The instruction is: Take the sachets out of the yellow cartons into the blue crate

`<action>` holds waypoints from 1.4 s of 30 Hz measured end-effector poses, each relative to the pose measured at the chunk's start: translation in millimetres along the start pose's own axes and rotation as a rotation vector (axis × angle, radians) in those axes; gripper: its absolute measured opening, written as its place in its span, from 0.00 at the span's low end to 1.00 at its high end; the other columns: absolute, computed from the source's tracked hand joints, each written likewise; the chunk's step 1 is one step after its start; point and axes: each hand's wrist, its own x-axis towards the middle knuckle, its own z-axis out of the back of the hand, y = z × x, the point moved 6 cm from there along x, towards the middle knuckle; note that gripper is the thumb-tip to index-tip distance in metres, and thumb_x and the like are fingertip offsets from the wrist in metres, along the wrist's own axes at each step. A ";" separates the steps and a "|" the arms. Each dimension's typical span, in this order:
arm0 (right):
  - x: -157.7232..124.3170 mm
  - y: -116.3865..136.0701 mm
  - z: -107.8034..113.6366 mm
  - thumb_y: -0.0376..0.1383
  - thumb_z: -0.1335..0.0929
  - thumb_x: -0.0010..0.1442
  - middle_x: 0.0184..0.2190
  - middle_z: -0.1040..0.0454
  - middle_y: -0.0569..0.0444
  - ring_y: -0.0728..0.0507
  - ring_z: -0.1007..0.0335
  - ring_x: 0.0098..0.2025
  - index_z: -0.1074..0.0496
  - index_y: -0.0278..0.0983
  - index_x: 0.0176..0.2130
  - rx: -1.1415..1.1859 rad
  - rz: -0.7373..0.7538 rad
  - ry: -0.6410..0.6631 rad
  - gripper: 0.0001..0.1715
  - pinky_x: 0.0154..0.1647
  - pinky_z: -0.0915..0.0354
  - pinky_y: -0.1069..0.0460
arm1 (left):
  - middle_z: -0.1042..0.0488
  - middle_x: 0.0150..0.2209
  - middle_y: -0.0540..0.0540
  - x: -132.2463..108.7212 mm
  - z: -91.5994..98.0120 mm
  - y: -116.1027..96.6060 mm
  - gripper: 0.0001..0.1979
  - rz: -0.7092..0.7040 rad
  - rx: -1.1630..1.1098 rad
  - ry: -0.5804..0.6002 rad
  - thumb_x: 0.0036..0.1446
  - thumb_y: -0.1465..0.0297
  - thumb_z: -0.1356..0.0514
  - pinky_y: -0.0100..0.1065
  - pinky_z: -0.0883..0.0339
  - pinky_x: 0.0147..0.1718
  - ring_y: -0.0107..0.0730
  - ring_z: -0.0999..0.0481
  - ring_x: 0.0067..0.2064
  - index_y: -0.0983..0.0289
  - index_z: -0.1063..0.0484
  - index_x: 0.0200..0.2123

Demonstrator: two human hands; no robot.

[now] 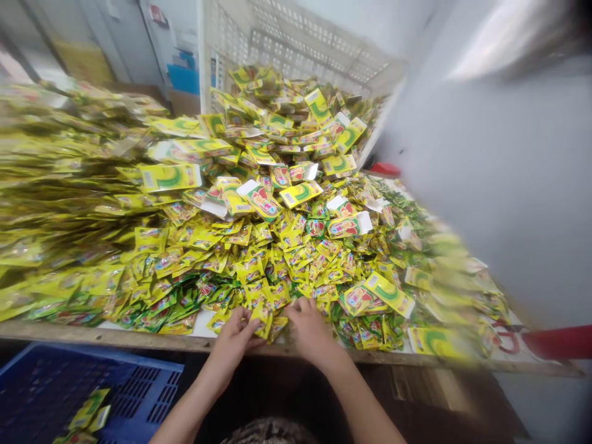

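Cartons [300,193], the larger packs, look light and fairly stiff, liable to crease; best taken by the long side edges, clear of the open white flaps. Loose sachets [250,269] look lighter, soft and slick-filmed, apt to slide over one another; a pinch at a flat sealed edge should serve. The yellow sachet [263,319] at the left hand [238,330] lies at the table's front edge, just before the heap; thumb and fingers appear closed on its near side. Right hand [311,327] beside it, fingers curled down at the heap's foot; cannot tell whether they grip anything. Counts, by size: one table [152,336]; one white crate [296,37], tipped toward the heap, cartons in its mouth; one blue crate [139,353] below at left, a few yellow packs [90,408] inside, overlapping, exact number unclear. Cartons: dozens, spilling over one another, blurred at right, no sure total. Sachets: too many and too layered to count; one at the left fingers.
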 end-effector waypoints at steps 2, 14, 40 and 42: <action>-5.3 -8.9 0.6 0.22 0.34 0.49 0.42 0.35 0.51 0.42 0.39 0.46 0.30 0.39 0.38 0.114 -0.064 -0.090 0.17 0.46 0.38 0.51 | 0.34 0.27 0.46 11.0 9.4 1.2 0.21 -0.057 0.043 -0.077 0.51 0.55 0.35 0.29 0.29 0.29 0.29 0.30 0.32 0.62 0.42 0.30; -5.4 -18.0 43.6 0.36 0.24 0.48 0.28 0.28 0.56 0.45 0.33 0.32 0.27 0.36 0.31 0.835 -0.282 -0.471 0.11 0.36 0.36 0.51 | 0.30 0.27 0.48 6.7 -22.6 -20.1 0.18 -0.213 0.127 -0.026 0.51 0.56 0.35 0.31 0.28 0.30 0.31 0.29 0.29 0.61 0.35 0.36; -145.2 -119.2 40.7 0.50 0.29 0.56 0.28 0.28 0.54 0.50 0.36 0.22 0.26 0.32 0.41 1.012 -0.712 -0.689 0.25 0.19 0.37 0.56 | 0.27 0.49 0.68 50.5 -259.1 -59.2 0.32 -0.646 1.179 0.225 0.45 0.67 0.30 0.55 0.41 0.52 0.59 0.33 0.53 0.70 0.32 0.54; -150.7 -121.4 45.8 0.49 0.29 0.55 0.29 0.26 0.53 0.50 0.35 0.23 0.26 0.31 0.41 1.025 -0.719 -0.728 0.24 0.20 0.36 0.56 | 0.29 0.50 0.69 56.7 -254.7 -56.0 0.37 -0.597 1.203 0.201 0.41 0.70 0.30 0.56 0.40 0.50 0.61 0.34 0.53 0.71 0.35 0.56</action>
